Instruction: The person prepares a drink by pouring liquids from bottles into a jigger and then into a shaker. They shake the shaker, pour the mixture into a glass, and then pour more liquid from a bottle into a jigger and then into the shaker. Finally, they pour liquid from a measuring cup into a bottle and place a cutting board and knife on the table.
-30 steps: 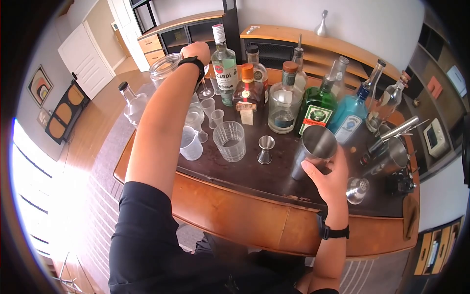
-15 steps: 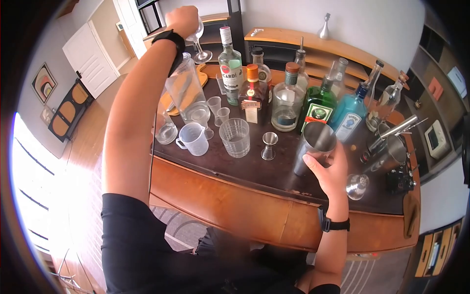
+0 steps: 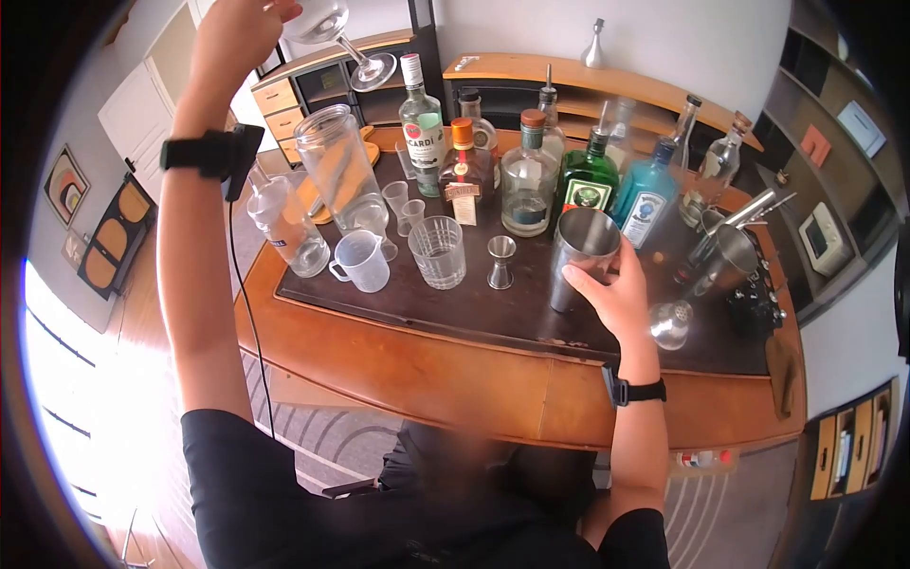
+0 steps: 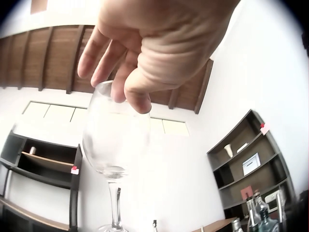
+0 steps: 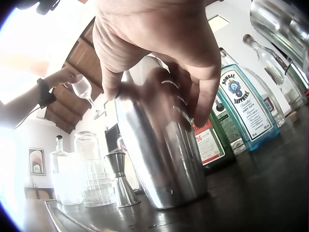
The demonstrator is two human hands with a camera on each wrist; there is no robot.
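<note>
High at the upper left of the head view, my left hand [image 3: 242, 38] holds a clear wine glass [image 3: 327, 24]. In the left wrist view its fingers and thumb pinch the rim of the upright glass [image 4: 113, 145], stem and foot below. My right hand [image 3: 621, 289] wraps round a metal shaker tin [image 3: 572, 270], which stands mouth up on the dark tabletop. In the right wrist view, the tin [image 5: 164, 159] has its base on the table. Left of it stand a steel jigger [image 3: 501, 263] and a cut-glass tumbler [image 3: 439, 253].
Behind the tin are several bottles, among them a green one [image 3: 590, 180] and a blue one [image 3: 648, 194]. A plastic measuring jug [image 3: 365, 263], a tall glass jar [image 3: 346, 171] and a clear bottle [image 3: 289, 232] stand leftward. A shaker top [image 3: 669, 327] lies right of the tin.
My left hand has lifted the wine glass from among the glassware at the back left, up and leftward. My right hand keeps its grip on the shaker tin.
</note>
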